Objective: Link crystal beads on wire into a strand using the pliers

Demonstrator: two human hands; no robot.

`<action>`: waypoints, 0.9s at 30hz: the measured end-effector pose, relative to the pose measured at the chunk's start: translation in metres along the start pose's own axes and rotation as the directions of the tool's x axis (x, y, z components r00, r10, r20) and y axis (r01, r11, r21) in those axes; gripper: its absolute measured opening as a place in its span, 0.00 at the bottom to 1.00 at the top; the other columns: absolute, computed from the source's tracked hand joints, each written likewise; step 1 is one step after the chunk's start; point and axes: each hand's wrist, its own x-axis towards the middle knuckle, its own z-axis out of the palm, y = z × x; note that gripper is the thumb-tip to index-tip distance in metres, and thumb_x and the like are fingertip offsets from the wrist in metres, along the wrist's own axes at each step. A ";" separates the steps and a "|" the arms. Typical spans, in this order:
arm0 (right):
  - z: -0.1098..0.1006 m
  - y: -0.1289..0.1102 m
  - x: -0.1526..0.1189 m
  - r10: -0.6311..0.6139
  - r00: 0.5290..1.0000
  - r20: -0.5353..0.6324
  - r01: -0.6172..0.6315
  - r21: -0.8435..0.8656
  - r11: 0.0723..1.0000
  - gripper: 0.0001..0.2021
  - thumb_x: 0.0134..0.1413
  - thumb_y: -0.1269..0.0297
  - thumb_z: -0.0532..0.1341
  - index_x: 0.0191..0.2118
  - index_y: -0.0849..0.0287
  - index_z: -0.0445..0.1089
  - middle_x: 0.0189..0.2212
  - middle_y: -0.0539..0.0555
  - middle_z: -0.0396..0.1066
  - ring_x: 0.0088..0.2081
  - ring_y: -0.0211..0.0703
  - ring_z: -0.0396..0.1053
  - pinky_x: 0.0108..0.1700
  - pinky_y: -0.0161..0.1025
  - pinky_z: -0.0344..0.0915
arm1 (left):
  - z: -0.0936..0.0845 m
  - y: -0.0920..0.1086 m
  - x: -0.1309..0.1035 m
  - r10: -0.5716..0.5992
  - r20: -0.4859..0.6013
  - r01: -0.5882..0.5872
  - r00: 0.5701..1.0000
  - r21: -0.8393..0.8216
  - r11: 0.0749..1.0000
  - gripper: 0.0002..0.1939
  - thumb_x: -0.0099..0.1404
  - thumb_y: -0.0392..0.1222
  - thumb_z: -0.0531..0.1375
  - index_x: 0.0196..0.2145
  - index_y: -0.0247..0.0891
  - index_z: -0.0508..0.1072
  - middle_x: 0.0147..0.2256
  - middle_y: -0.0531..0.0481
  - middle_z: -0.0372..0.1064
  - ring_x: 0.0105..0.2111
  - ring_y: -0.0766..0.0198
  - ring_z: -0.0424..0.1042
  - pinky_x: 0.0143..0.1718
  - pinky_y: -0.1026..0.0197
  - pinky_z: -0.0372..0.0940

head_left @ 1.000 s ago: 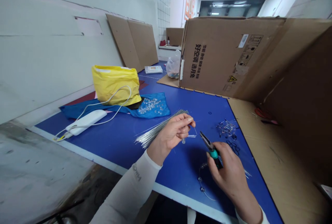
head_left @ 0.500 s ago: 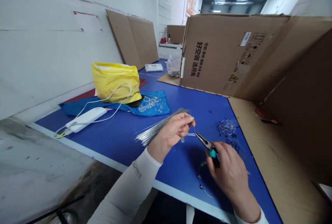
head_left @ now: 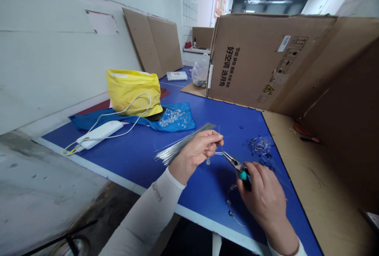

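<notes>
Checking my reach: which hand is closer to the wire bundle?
Left. The left hand partly covers the wire bundle in view; the right hand, pliers in its grip, is farther off, to the right.

The premises appear to be a craft workshop: the blue worktable (head_left: 139,145) bears bundled wires (head_left: 179,148) and clear beads (head_left: 172,117); pliers (head_left: 237,165) are in use.
</notes>
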 end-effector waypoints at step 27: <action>-0.002 0.002 0.000 -0.067 0.998 0.011 0.068 -0.047 0.997 0.15 0.57 0.69 0.60 0.49 0.65 0.63 0.39 0.65 0.72 0.39 0.54 0.67 0.38 0.47 0.65 | -0.007 0.000 0.004 -0.057 0.026 0.055 0.998 0.072 0.996 0.08 0.59 0.37 0.63 0.27 0.31 0.67 0.27 0.52 0.66 0.16 0.81 0.48 0.14 0.73 0.40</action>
